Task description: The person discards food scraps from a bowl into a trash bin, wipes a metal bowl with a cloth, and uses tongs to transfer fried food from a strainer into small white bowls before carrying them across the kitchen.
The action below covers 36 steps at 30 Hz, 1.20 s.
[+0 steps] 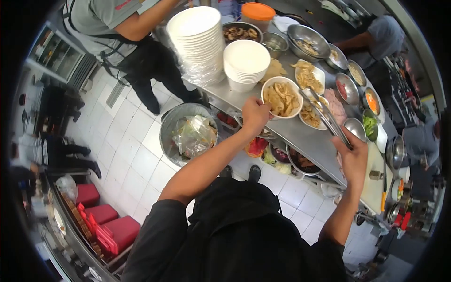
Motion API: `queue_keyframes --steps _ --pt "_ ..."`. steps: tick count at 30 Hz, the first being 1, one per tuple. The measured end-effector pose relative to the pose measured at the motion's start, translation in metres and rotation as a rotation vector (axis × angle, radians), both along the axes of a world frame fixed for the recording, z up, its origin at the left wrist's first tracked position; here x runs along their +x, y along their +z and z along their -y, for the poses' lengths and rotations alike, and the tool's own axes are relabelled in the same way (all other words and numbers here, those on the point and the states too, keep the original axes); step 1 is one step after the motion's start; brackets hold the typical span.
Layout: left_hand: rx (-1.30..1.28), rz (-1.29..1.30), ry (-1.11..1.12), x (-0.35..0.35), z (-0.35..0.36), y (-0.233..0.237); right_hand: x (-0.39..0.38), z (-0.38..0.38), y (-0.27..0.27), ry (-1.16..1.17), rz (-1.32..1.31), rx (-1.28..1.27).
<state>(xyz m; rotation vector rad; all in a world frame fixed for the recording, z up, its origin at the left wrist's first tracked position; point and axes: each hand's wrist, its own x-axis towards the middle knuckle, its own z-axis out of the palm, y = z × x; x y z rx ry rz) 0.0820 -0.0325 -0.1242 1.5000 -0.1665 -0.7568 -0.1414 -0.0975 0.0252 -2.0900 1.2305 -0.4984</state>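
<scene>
My left hand (pixel 257 115) grips the near left rim of a white paper bowl (pixel 282 97) that holds pale brown, folded slices of food. In my right hand (pixel 351 152) is a pair of metal tongs (pixel 327 114), its fingers wrapped round the handle end. The tips of the tongs reach to the right of the bowl, over two white dishes. One dish (pixel 310 77) holds similar pale slices; the other dish (pixel 314 113) is partly covered by the tongs and holds more food. Pink sliced meat (pixel 334 105) lies just beyond the tongs.
Stacked white bowls (pixel 246 66) and a taller wrapped stack (pixel 195 42) stand on the steel counter (pixel 213 89). Several metal bowls (pixel 308 41) line its far side. Below left is a lined bin (pixel 188 134). A person (pixel 127 42) stands at upper left; another person's arm (pixel 354 43) reaches in opposite.
</scene>
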Motion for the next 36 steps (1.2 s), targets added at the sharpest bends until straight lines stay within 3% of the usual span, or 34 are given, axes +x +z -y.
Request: queue_keyframes --steps 2,7,13,18,20,21,28,31,32,34,36 --pt "0.028 0.033 -0.07 -0.005 -0.03 0.015 -0.015 0.005 -0.01 -0.011 0.193 -0.024" --pt "-0.025 -0.056 0.074 -0.019 -0.073 0.031 -0.008 -0.001 -0.002 0.05 0.204 0.119" --pt "-0.06 -0.03 0.364 -0.034 -0.124 0.015 0.015 0.01 -0.028 0.358 0.226 0.076" --pt "-0.007 -0.097 0.553 -0.042 -0.189 -0.001 0.033 -0.003 -0.045 0.457 0.186 0.282" --pt "0.061 -0.078 0.59 -0.045 -0.223 0.001 0.036 0.002 -0.066 0.569 0.196 0.07" --pt "0.059 -0.113 0.607 -0.048 -0.241 -0.002 0.037 -0.003 -0.069 0.578 0.21 0.147" --pt "-0.043 -0.184 1.189 -0.076 -0.445 -0.002 0.064 -0.068 -0.098 0.799 0.208 0.429" --pt "-0.028 -0.016 1.44 -0.093 -0.562 -0.006 0.086 -0.102 -0.124 0.914 0.307 0.37" --pt "0.052 0.044 1.57 -0.102 -0.595 0.01 0.093 -0.122 -0.122 0.938 0.303 0.366" --pt "0.024 0.12 1.715 -0.122 -0.698 -0.005 0.105 -0.175 -0.12 0.929 0.168 0.446" --pt "-0.013 0.172 1.955 -0.151 -0.773 0.005 0.133 -0.21 -0.151 1.016 0.186 0.497"
